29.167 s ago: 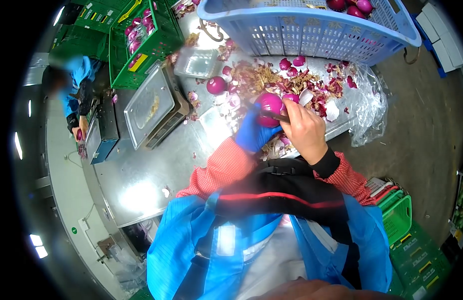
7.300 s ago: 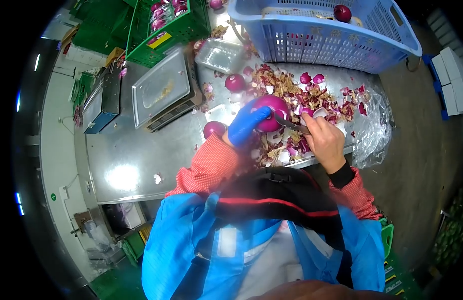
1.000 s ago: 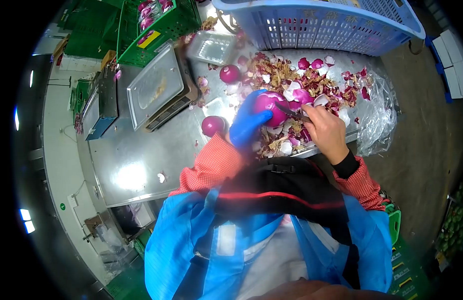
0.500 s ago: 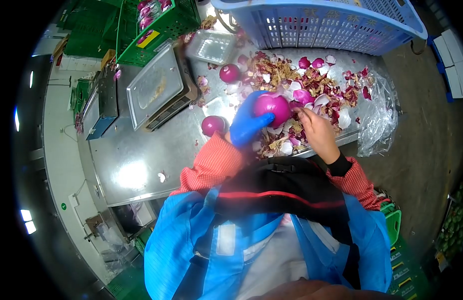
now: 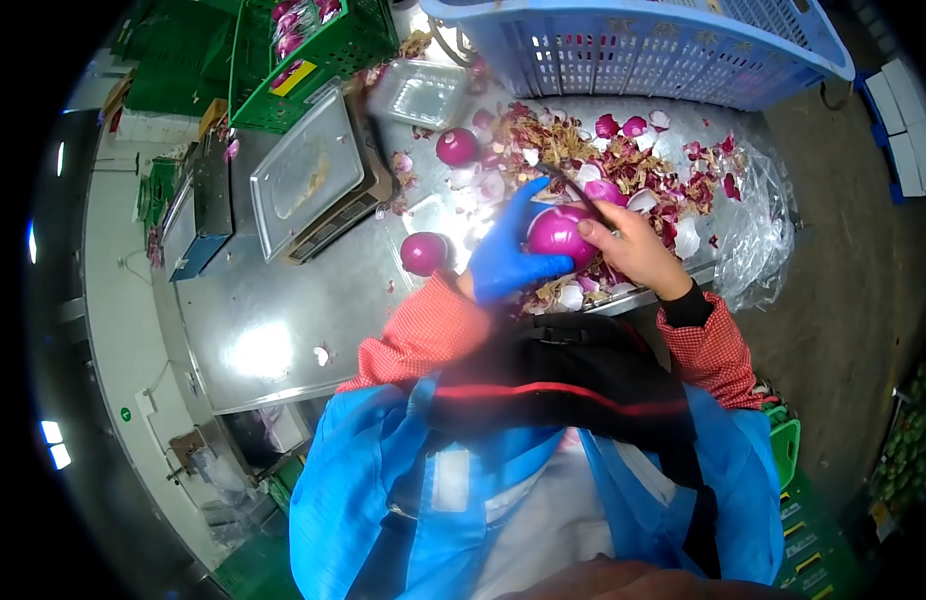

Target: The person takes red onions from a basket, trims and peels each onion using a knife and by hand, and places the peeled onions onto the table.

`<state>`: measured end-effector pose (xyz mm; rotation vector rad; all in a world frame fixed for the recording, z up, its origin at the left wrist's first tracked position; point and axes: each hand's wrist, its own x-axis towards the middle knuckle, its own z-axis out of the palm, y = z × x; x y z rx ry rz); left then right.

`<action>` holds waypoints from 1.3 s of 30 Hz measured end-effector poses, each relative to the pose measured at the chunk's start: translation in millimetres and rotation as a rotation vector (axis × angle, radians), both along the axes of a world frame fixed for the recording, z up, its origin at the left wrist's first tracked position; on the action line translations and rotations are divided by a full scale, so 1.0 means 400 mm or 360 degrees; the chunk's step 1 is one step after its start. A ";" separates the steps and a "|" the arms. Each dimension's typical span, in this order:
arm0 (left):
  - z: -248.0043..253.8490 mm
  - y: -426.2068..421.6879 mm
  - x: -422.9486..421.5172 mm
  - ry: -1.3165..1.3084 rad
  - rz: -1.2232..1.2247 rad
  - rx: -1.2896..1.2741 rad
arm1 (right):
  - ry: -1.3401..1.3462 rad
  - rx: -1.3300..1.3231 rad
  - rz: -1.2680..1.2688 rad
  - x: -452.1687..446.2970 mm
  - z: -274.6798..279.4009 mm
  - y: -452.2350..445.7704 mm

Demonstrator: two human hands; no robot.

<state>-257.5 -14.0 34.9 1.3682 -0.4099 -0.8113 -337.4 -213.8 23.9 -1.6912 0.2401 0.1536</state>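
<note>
A peeled red onion sits between my hands above the metal table. My left hand, in a blue glove, cups it from the left, thumb along its lower side and a finger spread upward; its other fingers are partly hidden. My bare right hand is closed on a knife with a thin, dark, curved blade, which points up and left over the onion. The right thumb lies against the onion's right side. Another red onion rests left of my glove, and one more lies farther back.
Onion skins cover the table behind my hands. A blue basket stands at the back, a scale and a green crate at the left. A clear tray lies near the crate. Clear plastic hangs over the right edge.
The onion has moved slightly right and down. My left fingers have spread wider around it. My right hand has turned, and the knife blade now shows above the onion.
</note>
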 end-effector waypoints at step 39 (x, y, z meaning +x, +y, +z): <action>-0.103 -0.014 -0.021 -0.0875 -0.0047 0.0455 | -0.0928 -0.1609 -0.0143 -0.013 0.003 0.053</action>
